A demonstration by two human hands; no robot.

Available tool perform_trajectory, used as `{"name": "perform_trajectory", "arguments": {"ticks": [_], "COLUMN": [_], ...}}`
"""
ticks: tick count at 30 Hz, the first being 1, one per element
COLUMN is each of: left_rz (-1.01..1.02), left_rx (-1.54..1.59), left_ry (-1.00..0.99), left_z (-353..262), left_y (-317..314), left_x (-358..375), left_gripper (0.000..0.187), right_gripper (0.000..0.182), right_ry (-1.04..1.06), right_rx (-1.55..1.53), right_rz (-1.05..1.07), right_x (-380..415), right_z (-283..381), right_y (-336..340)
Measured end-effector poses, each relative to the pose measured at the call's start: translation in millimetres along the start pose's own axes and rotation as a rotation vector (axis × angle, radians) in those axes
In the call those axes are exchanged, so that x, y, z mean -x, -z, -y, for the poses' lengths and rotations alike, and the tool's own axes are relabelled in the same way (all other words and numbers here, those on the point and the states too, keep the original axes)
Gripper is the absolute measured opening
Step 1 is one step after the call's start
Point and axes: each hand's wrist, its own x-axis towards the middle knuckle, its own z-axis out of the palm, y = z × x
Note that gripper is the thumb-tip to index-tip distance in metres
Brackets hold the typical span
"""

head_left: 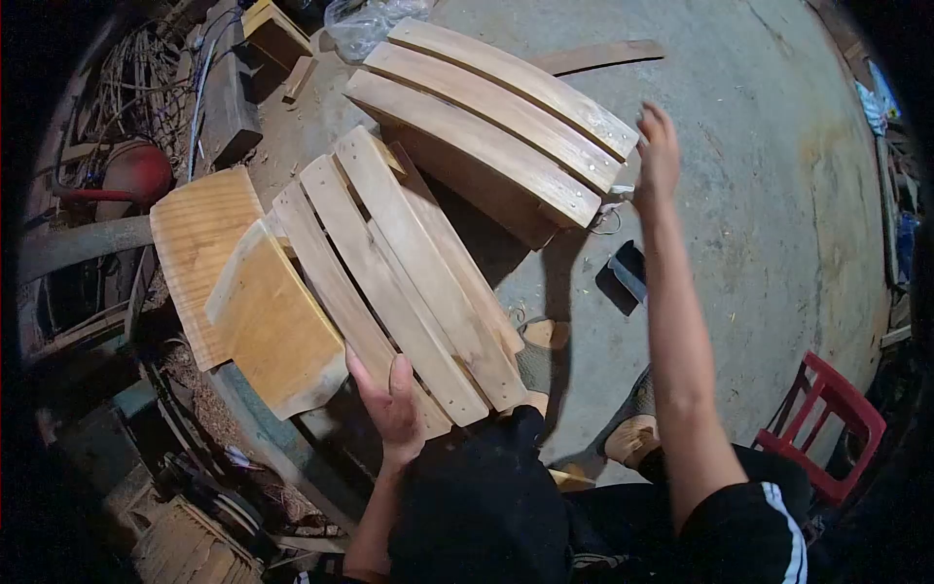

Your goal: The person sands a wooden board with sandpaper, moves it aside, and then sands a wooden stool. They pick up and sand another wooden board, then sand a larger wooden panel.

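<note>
My left hand [391, 404] grips the near end of a slatted wooden stool [389, 273] that lies tilted on its side, its solid side panel [272, 326] facing left. A second slatted wooden stool [496, 122] stands upright on the concrete floor beyond it. My right hand [660, 156] is stretched out past the far right corner of that second stool, fingers loosely curled, holding nothing that I can see. A small white object [620, 192] lies just below that hand. My knees and sandalled feet [632, 438] show at the bottom.
A small dark block [628, 273] lies on the concrete floor [759, 195]. A red plastic stool [827, 428] stands at the lower right. Another curved wooden panel [195, 234], a red tank [136, 170], cables and lumber crowd the left. A thin wood strip [603, 54] lies at the top.
</note>
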Motion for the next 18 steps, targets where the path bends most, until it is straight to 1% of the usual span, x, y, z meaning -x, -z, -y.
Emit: {"name": "perform_trajectory", "arguments": {"ticks": [1,3,5,7,9,13,15,16,17,18], "left_rz": [0.0,-0.012,-0.01,-0.005,-0.103,0.0,-0.046,-0.056,-0.041,-0.087], "left_rx": [-0.003,-0.028,-0.057,-0.092,-0.048,0.057,-0.034,-0.122,-0.122,-0.058], "left_ry": [-0.003,-0.039,-0.027,-0.011,0.05,0.063,0.065,0.075,0.077,0.077], "left_z": [-0.1,1.3,-2.8,-11.2,-22.7,-23.6,-15.9,-19.8,-20.5,-20.5], "left_y": [-0.8,-1.5,-1.4,-2.4,-10.2,-7.0,-5.4,-7.3,-10.1,-13.1], "left_x": [0.0,0.8,-0.2,0.2,-0.2,0.4,-1.6,-2.2,-3.5,-4.3], "left_gripper": [0.073,0.07,0.067,0.065,0.061,0.06,0.059,0.06,0.06,0.061], "right_gripper": [0.034,0.039,0.05,0.062,0.066,0.076,0.075,0.07,0.07,0.067], "right_ry": [-0.002,-0.265,-0.238,-0.195,-0.167,-0.376,-0.338,-0.283,-0.288,-0.278], "right_rx": [-0.004,0.039,0.097,0.249,0.201,0.231,0.233,0.383,0.386,0.338], "right_rz": [-0.001,0.641,0.787,0.84,0.86,0.838,0.794,0.807,0.792,0.856], "right_x": [-18.3,-39.0,-37.1,-13.3,17.2,85.1,100.5,100.5,99.4,96.2], "right_z": [-2.7,-10.1,-23.6,-14.6,-17.3,-3.6,-2.4,8.2,10.0,9.5], "right_y": [-7.0,-13.3,-17.4,-14.2,-5.0,15.9,17.2,15.0,14.5,16.2]}}
